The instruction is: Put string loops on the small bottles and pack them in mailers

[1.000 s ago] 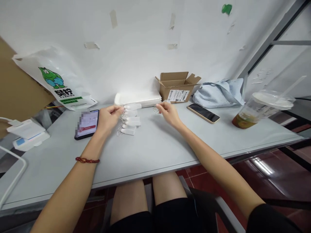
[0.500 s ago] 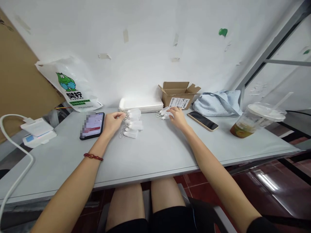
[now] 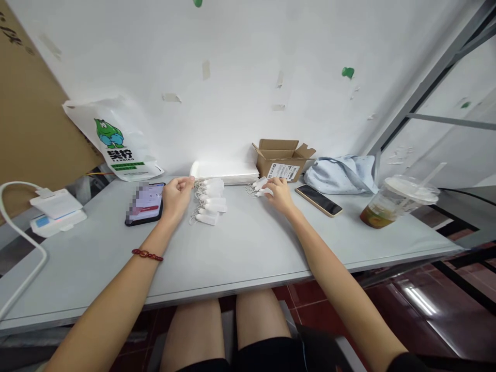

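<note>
My left hand (image 3: 177,197) is closed in a pinch beside the upper left end of a group of small translucent white tags with string loops (image 3: 214,205). Whatever its fingertips hold, if anything, is too small to make out. Farther right, my right hand (image 3: 280,195) reaches over a smaller cluster of the same tags (image 3: 259,183). Its thumb and forefinger are apart at the edge of that cluster, partly covering it. Both hands are low over the grey table (image 3: 240,253).
A white stack (image 3: 228,171) and an open cardboard box (image 3: 284,160) stand against the wall. A lit phone (image 3: 147,204) lies left, a dark phone (image 3: 320,200) right. Farther out are a light-blue cloth bag (image 3: 337,174), a drink cup (image 3: 391,201), a printed plastic bag (image 3: 116,139) and a white cabled device (image 3: 58,212).
The camera view has shifted slightly. My left hand has drawn a little left, away from the tag strings. The right hand's thumb and forefinger are farther apart; the tags lie much as before.
</note>
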`<state>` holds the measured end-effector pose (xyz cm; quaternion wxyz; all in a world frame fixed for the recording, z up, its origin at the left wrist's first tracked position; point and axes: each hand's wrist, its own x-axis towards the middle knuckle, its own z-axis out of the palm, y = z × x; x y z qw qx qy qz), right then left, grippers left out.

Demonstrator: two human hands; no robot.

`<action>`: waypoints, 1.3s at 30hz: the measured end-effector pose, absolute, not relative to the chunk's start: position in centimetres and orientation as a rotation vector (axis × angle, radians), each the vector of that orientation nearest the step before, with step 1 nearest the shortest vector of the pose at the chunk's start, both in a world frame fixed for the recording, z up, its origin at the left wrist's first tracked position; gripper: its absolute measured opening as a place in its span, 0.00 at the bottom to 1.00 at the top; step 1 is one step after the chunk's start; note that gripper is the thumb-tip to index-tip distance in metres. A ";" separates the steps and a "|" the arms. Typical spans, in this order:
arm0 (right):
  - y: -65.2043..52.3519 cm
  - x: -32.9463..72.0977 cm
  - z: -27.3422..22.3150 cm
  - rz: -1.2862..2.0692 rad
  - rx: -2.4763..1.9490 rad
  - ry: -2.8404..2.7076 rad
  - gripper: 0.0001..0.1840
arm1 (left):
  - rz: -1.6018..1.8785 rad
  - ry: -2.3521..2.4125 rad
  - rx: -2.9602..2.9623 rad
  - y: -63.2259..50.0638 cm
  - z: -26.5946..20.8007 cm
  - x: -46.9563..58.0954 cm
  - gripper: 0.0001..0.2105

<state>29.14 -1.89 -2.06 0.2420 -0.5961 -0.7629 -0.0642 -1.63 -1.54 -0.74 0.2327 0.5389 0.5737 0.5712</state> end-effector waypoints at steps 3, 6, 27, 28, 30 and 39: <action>-2.1 28.8 -2.0 -0.119 -1.656 -2.114 0.15 | 1.677 1.547 1.406 -1.7 -0.5 -1.1 0.16; -2.0 28.6 -2.0 -0.087 -1.641 -2.125 0.16 | 1.703 1.490 1.387 -2.2 0.0 -0.4 0.15; -5.6 24.3 1.0 0.907 -1.144 -1.579 0.15 | 1.227 1.333 2.194 -6.3 1.8 2.9 0.12; -5.8 24.0 1.2 0.934 -1.135 -1.554 0.15 | 1.199 1.316 2.144 -6.4 1.9 3.0 0.12; -6.2 23.6 1.5 0.988 -1.113 -1.517 0.16 | 1.129 1.266 2.028 -6.5 2.0 3.2 0.13; -7.1 21.9 1.4 1.098 -1.052 -1.525 0.20 | 0.887 1.067 1.687 -7.4 3.3 3.8 0.14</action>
